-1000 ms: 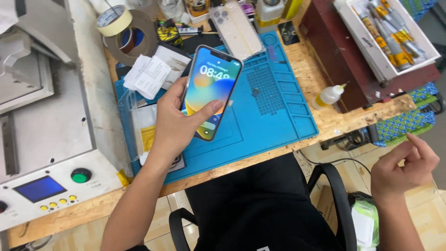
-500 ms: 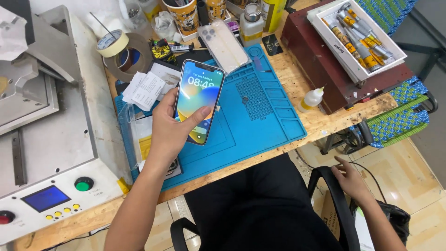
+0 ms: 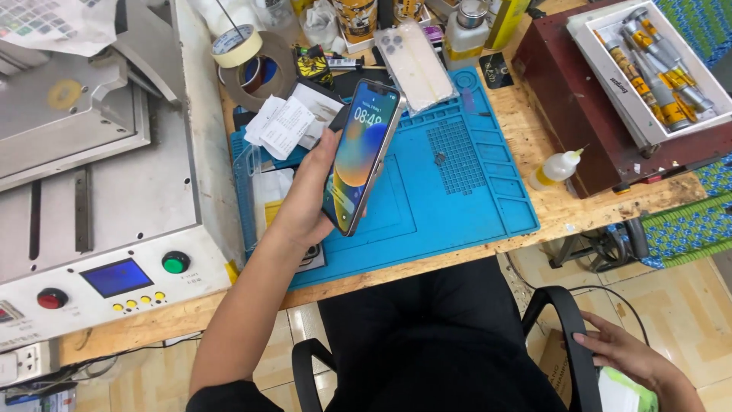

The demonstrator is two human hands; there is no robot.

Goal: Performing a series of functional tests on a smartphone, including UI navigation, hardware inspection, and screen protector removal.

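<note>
My left hand [image 3: 305, 202] grips a smartphone [image 3: 360, 156] with a lit, colourful screen, tilted on its edge above the blue work mat [image 3: 457, 191]. My right hand [image 3: 621, 355] hangs low beside the black chair armrest [image 3: 576, 336], fingers spread and resting on it, near a green-and-white item on the floor. A phone back cover in clear wrap [image 3: 415, 65] lies at the mat's far edge.
A grey machine with a blue display and coloured buttons [image 3: 114, 229] fills the left. Tape rolls [image 3: 248, 57], paper slips [image 3: 286, 122], bottles and a small glue bottle [image 3: 557, 168] crowd the wooden bench. A white tray of tools [image 3: 656, 69] sits on a dark red box at the right.
My left hand has tipped the phone more upright and turned it on edge. My right hand has dropped from beside the bench to the chair armrest.
</note>
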